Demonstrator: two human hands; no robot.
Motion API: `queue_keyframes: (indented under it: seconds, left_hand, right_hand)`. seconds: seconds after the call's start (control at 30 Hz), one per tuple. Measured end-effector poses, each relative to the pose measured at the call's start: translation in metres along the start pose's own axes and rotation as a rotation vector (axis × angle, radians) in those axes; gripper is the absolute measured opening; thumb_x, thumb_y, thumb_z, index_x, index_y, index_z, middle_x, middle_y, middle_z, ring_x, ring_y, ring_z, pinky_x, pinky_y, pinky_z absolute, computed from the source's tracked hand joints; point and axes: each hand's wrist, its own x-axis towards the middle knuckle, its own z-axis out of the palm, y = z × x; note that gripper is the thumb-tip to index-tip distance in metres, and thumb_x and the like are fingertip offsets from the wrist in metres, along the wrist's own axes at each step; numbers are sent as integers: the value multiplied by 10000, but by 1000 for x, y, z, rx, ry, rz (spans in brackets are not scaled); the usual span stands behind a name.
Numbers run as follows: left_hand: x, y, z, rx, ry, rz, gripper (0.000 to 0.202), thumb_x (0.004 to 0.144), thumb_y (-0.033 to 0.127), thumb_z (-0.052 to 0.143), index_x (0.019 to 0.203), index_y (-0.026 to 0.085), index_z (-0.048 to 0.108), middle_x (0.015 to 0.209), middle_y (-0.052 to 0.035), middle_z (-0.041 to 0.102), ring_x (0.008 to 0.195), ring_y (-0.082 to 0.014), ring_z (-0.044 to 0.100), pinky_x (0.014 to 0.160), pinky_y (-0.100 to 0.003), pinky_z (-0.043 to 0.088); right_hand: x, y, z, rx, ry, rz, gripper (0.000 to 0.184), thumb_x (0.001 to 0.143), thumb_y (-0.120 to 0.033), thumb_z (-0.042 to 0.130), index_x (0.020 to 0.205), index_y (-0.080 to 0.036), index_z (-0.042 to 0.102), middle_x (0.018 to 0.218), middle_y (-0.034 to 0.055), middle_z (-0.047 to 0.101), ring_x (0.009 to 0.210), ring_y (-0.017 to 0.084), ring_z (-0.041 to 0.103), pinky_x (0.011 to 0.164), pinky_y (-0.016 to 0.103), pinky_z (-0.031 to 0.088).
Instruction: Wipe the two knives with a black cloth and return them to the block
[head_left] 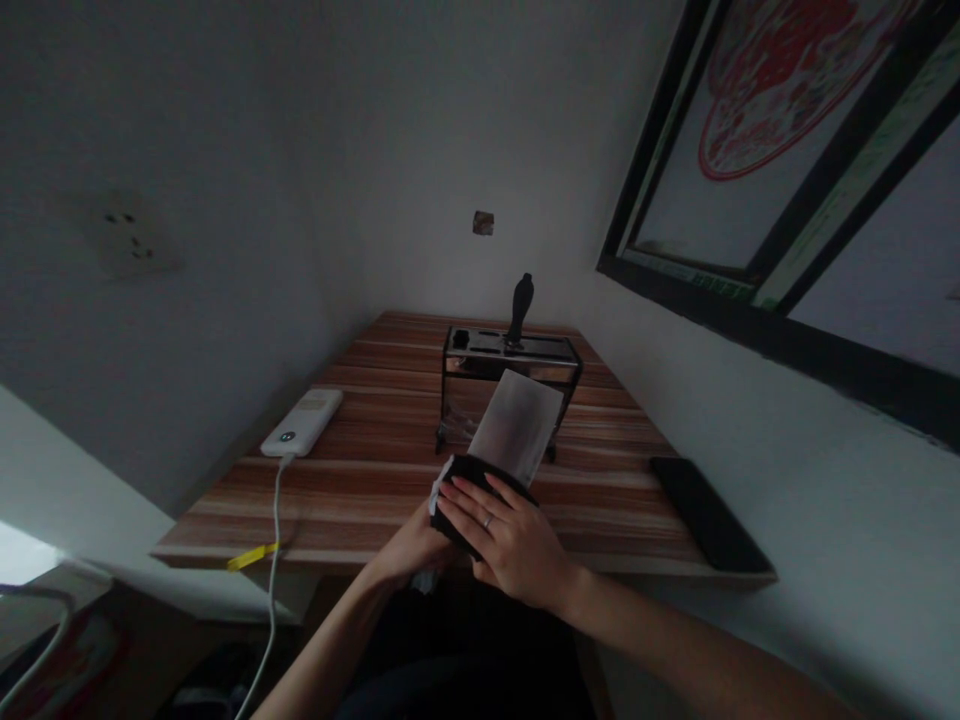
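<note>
A wide cleaver (517, 420) with a dull grey blade points up and away from me over the table's front part. A black cloth (466, 480) with a white edge lies across the lower blade and hides the handle. My right hand (510, 540), with a ring on one finger, presses the cloth from above, fingers together. From below and left, my left hand (420, 545) supports the cleaver at its handle end, its fingers mostly hidden behind the cloth. Behind the blade stands a metal knife rack (510, 345) with a black-handled tool (522, 305) upright in it.
On the wood-grain table (360, 500), a white power bank (304, 422) with a white cable (276, 530) and yellow tag (251, 557) lies left. A black phone (709, 512) rests near the right edge. Walls close in the table; a framed window (690, 270) is at right.
</note>
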Motion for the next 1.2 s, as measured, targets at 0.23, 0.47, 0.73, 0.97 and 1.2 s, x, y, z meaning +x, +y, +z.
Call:
queue_keyframes:
  seconds: [0.23, 0.47, 0.73, 0.97, 1.2]
  left_hand:
    - [0, 12, 3, 8, -62, 101, 214, 647, 269, 601, 753, 162, 449, 499, 87, 393, 407, -31, 288, 371, -154, 238]
    - [1, 14, 4, 44, -110, 89, 268, 707, 345, 575, 618, 186, 380, 422, 102, 332, 342, -24, 250, 320, -147, 220]
    - [1, 14, 4, 14, -151, 65, 354, 724, 458, 610, 657, 182, 399, 454, 108, 306, 361, -22, 216, 330, -153, 205]
    - [1, 14, 3, -42, -188, 63, 326, 724, 404, 626, 667, 185, 392, 439, 113, 312, 336, -21, 221, 315, -153, 192]
    - [-1, 17, 4, -39, -233, 80, 320, 749, 407, 612, 672, 176, 404, 438, 113, 308, 336, -18, 227, 318, -149, 202]
  right_hand:
    - [-1, 10, 0, -12, 20, -4, 655, 825, -240, 466, 1424, -125, 228, 1490, 43, 223, 1375, 163, 177, 1133, 385, 143]
    - [3, 23, -10, -30, 30, 5, 678, 789, -203, 501, 1417, -127, 254, 1483, 55, 242, 1367, 184, 207, 1128, 407, 177]
    - [7, 34, -13, -111, 83, 26, 637, 792, -196, 468, 1394, -70, 302, 1470, 101, 273, 1372, 207, 191, 1133, 398, 191]
    - [12, 55, -27, -121, 108, 59, 639, 794, -177, 458, 1404, -91, 288, 1471, 90, 274, 1371, 196, 197, 1130, 410, 202]
    - [15, 79, -43, -140, 138, 122, 591, 843, -163, 417, 1410, -94, 265, 1471, 87, 281, 1379, 179, 165, 1135, 421, 176]
